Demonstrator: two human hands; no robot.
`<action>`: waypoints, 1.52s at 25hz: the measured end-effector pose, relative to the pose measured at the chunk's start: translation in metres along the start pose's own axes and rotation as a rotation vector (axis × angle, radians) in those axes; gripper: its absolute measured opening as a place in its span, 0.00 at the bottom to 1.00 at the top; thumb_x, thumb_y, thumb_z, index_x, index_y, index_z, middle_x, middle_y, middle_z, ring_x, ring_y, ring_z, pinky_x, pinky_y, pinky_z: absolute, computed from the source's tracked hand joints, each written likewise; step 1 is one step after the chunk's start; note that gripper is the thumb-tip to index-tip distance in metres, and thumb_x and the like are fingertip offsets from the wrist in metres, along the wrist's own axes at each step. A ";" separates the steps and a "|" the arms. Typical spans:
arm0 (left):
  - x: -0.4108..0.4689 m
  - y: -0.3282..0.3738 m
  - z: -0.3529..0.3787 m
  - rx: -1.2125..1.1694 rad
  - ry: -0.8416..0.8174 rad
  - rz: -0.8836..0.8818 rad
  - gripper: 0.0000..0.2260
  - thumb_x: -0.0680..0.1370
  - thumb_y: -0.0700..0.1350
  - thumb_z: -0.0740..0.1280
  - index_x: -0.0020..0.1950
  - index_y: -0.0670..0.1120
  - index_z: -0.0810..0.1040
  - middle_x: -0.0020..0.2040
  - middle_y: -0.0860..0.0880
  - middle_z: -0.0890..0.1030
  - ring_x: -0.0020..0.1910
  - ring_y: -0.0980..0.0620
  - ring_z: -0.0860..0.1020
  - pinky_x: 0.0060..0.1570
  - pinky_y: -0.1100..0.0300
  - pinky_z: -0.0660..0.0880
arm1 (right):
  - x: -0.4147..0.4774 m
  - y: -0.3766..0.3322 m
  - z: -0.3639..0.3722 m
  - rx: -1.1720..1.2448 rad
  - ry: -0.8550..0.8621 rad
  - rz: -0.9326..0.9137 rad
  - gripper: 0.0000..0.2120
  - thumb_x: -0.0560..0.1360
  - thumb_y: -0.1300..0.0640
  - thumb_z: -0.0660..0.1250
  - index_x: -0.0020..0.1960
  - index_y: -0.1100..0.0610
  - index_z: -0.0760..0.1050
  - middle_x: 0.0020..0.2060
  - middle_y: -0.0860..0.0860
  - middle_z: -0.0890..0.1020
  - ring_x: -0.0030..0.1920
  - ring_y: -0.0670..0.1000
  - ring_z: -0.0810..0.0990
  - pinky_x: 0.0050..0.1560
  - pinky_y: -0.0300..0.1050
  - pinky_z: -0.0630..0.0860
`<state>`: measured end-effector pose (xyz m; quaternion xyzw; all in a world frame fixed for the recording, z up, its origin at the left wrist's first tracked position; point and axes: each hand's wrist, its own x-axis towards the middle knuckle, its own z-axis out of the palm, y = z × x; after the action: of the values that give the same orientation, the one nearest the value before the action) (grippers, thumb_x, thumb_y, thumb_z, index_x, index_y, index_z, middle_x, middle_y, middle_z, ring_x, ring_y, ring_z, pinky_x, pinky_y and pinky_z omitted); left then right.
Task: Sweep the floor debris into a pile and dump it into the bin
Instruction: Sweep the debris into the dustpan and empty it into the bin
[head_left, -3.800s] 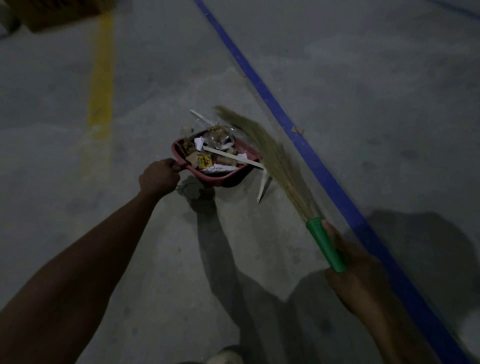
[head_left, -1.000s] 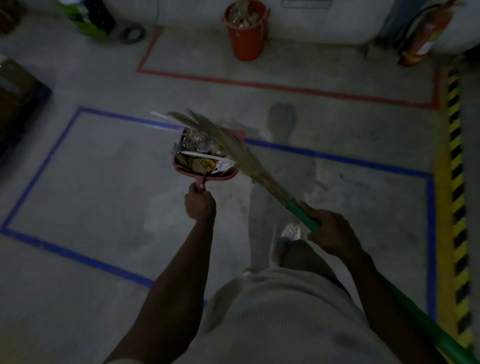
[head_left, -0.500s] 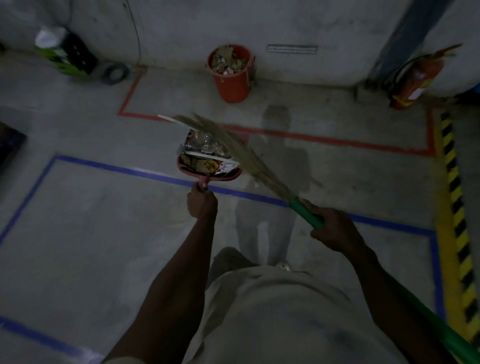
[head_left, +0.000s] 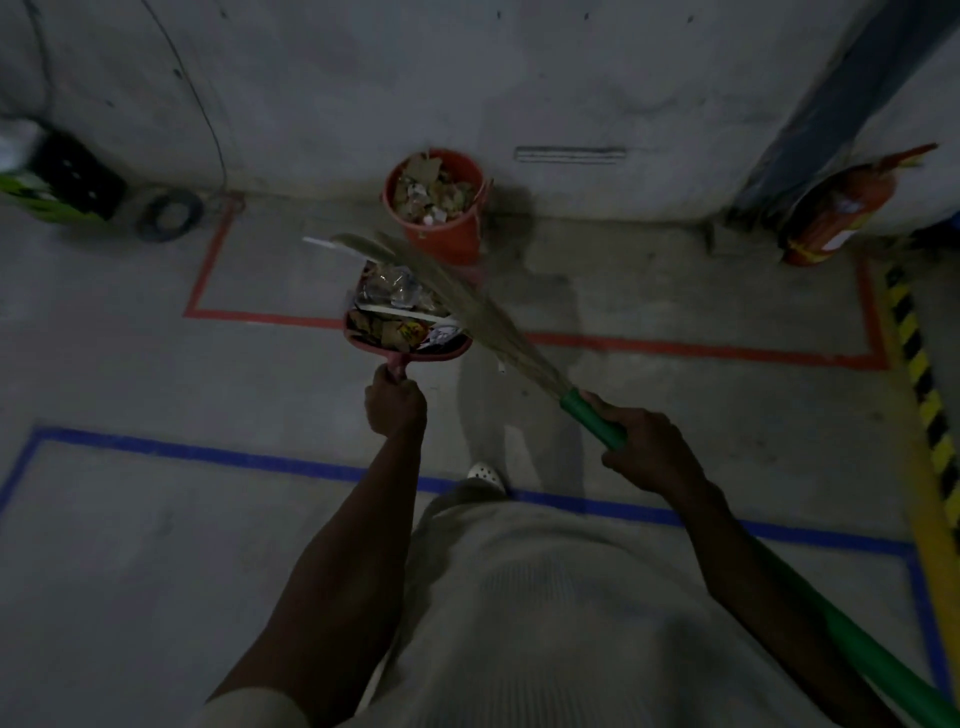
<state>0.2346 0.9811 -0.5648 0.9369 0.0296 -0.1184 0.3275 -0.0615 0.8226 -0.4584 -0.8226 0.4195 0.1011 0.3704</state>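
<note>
Concrete floor (head_left: 156, 374), dimly lit; bin (head_left: 441, 234) is sited straight ahead of the loaded dustpan (head_left: 374, 347), gripped by the nearer left hand (head_left: 395, 405); broom (head_left: 498, 335) is grasped by the right hand (head_left: 649, 452).

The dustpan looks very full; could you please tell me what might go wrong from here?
The heaped dustpan is held in only by the broom bristles; the white strip jutting past them could slip off. The orange bucket already looks nearly full, so dumped debris may spill over its rim.
</note>
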 end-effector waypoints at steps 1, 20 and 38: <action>0.025 0.018 0.002 0.001 -0.008 -0.003 0.15 0.74 0.46 0.60 0.59 0.54 0.77 0.49 0.43 0.80 0.48 0.39 0.78 0.48 0.47 0.77 | 0.019 -0.016 -0.008 0.006 0.004 0.014 0.45 0.68 0.61 0.73 0.72 0.29 0.58 0.55 0.52 0.84 0.47 0.53 0.82 0.44 0.44 0.79; 0.389 0.287 0.121 0.203 -0.238 0.135 0.12 0.77 0.46 0.60 0.57 0.47 0.79 0.52 0.43 0.82 0.50 0.42 0.79 0.47 0.54 0.74 | 0.419 -0.149 -0.153 0.059 -0.104 0.149 0.45 0.66 0.64 0.75 0.75 0.36 0.62 0.60 0.53 0.83 0.52 0.53 0.82 0.46 0.43 0.79; 0.654 0.363 0.253 0.609 -0.551 0.063 0.27 0.77 0.58 0.62 0.72 0.46 0.67 0.66 0.40 0.75 0.63 0.38 0.75 0.60 0.48 0.72 | 0.666 -0.264 -0.074 0.161 -0.155 0.435 0.42 0.72 0.60 0.69 0.78 0.33 0.56 0.60 0.52 0.81 0.55 0.57 0.81 0.51 0.49 0.80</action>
<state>0.8666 0.5252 -0.6937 0.9246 -0.1245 -0.3583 0.0342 0.5481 0.4597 -0.5853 -0.6705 0.5637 0.2078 0.4352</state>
